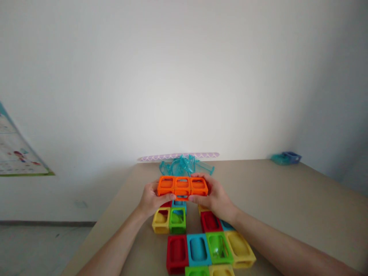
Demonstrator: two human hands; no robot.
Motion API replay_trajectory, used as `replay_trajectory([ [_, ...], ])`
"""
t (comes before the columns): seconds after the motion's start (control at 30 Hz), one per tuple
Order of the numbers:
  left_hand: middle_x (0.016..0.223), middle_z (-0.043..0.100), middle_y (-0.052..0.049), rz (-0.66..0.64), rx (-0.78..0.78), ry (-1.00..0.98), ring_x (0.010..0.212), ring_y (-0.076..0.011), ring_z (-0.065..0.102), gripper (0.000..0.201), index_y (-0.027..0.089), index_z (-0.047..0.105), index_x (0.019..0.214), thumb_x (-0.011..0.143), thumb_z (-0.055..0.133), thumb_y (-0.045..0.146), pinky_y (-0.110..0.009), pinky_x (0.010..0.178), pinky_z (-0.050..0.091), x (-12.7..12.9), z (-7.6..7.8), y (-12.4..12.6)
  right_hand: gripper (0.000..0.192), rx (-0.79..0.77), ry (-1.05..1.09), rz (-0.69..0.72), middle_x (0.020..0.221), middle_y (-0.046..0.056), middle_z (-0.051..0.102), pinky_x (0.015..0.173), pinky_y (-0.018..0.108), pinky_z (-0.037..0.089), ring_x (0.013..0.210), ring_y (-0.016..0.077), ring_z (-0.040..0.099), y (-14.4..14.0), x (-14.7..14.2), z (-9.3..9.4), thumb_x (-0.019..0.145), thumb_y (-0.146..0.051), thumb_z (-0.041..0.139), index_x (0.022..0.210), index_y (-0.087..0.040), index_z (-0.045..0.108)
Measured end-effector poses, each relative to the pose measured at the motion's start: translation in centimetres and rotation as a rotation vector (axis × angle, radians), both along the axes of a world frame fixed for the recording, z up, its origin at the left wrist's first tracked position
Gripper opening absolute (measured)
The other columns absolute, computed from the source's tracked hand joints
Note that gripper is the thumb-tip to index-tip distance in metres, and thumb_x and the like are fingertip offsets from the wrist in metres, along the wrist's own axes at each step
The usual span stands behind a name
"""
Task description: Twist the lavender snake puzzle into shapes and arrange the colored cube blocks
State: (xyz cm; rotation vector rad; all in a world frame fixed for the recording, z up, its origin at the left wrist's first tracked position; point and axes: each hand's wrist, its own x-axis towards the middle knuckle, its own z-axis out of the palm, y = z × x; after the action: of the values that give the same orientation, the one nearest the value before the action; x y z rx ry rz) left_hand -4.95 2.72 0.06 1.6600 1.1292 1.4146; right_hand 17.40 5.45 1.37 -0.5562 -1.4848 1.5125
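Note:
A row of three joined orange hollow toy blocks [182, 185] is held up above the table, with another orange part showing under its middle. My left hand [150, 200] grips its left end, thumb along the near lower edge. At the other end my right hand [217, 196] grips it the same way. Below lie coloured hollow blocks: a yellow block [161, 221] beside a green block [178, 220], and a red block [211, 221] under my right wrist. Nearer me, a red block [177, 251], a blue block [197, 249], a green block [219, 247] and a yellow block [240, 247] form a row.
Translucent teal plastic pieces [184, 166] lie at the table's back, before a purple patterned strip [155, 157] by the wall. A blue container [292, 157] with teal pieces beside it stands at the back right corner. The table [287, 199] ends at left; a poster [20, 153] hangs there.

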Motion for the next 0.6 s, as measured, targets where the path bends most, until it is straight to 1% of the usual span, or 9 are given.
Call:
replay_trajectory([
  [0.07, 0.089, 0.075, -0.009, -0.011, -0.020, -0.024, 0.078, -0.0229, 0.069, 0.032, 0.014, 0.075, 0.089, 0.063, 0.081, 0.032, -0.030, 0.070, 0.056, 0.0, 0.1, 0.0, 0.054, 0.048, -0.028, -0.022, 0.095, 0.003, 0.068, 0.081, 0.033, 0.053, 0.086, 0.0190, 0.065, 0.1, 0.0, -0.2, 0.062, -0.024, 0.084, 0.105, -0.019, 0.051],
  [0.13, 0.087, 0.074, -0.008, -0.013, -0.026, -0.032, 0.076, -0.0220, 0.069, 0.032, 0.014, 0.075, 0.087, 0.063, 0.082, 0.033, -0.029, 0.069, 0.056, 0.0, 0.1, 0.0, 0.052, 0.101, -0.054, -0.053, 0.095, 0.002, 0.067, 0.080, 0.034, 0.053, 0.086, 0.0194, 0.065, 0.1, 0.1, -0.4, 0.064, -0.024, 0.083, 0.105, -0.020, 0.051],
  [0.2, 0.088, 0.073, -0.009, -0.023, 0.009, -0.025, 0.078, -0.0221, 0.067, 0.033, 0.013, 0.075, 0.086, 0.064, 0.080, 0.037, -0.029, 0.070, 0.054, 0.0, 0.2, -0.1, 0.050, 0.177, -0.090, -0.090, 0.095, 0.002, 0.066, 0.081, 0.034, 0.052, 0.087, 0.0193, 0.064, 0.0, 0.2, -0.5, 0.066, -0.023, 0.081, 0.106, -0.021, 0.051],
  [0.3, 0.106, 0.067, -0.012, -0.107, 0.088, -0.010, 0.091, -0.0243, 0.064, 0.040, 0.012, 0.074, 0.090, 0.072, 0.072, 0.047, -0.030, 0.079, 0.052, 0.1, 0.4, -0.3, 0.042, 0.344, -0.157, -0.144, 0.100, 0.002, 0.063, 0.084, 0.033, 0.049, 0.091, 0.0190, 0.061, -0.1, 0.3, -0.6, 0.072, -0.018, 0.076, 0.106, -0.022, 0.052],
  [0.37, 0.114, 0.061, -0.013, -0.150, 0.080, -0.001, 0.094, -0.0235, 0.062, 0.038, 0.013, 0.072, 0.094, 0.076, 0.068, 0.046, -0.029, 0.079, 0.051, 0.2, 0.6, -0.4, 0.039, 0.446, -0.186, -0.155, 0.106, 0.003, 0.062, 0.087, 0.033, 0.048, 0.097, 0.0195, 0.060, -0.2, 0.3, -0.5, 0.075, -0.017, 0.072, 0.107, -0.023, 0.052],
  [0.5, 0.112, 0.059, -0.010, -0.124, 0.027, 0.017, 0.089, -0.0199, 0.062, 0.026, 0.013, 0.072, 0.091, 0.076, 0.069, 0.035, -0.025, 0.074, 0.050, 0.3, 1.0, -0.6, 0.040, 0.583, -0.247, -0.174, 0.109, 0.005, 0.060, 0.087, 0.032, 0.047, 0.099, 0.0206, 0.059, -0.3, 0.5, -0.3, 0.076, -0.017, 0.070, 0.111, -0.023, 0.050],
  [0.6, 0.108, 0.061, -0.009, -0.122, 0.007, 0.011, 0.086, -0.0185, 0.062, 0.030, 0.014, 0.071, 0.097, 0.076, 0.070, 0.035, -0.023, 0.071, 0.049, 0.4, 1.2, -0.8, 0.047, 0.669, -0.324, -0.206, 0.110, 0.005, 0.060, 0.087, 0.033, 0.047, 0.099, 0.0215, 0.059, -0.3, 0.7, -0.2, 0.075, -0.016, 0.070, 0.118, -0.023, 0.050],
])
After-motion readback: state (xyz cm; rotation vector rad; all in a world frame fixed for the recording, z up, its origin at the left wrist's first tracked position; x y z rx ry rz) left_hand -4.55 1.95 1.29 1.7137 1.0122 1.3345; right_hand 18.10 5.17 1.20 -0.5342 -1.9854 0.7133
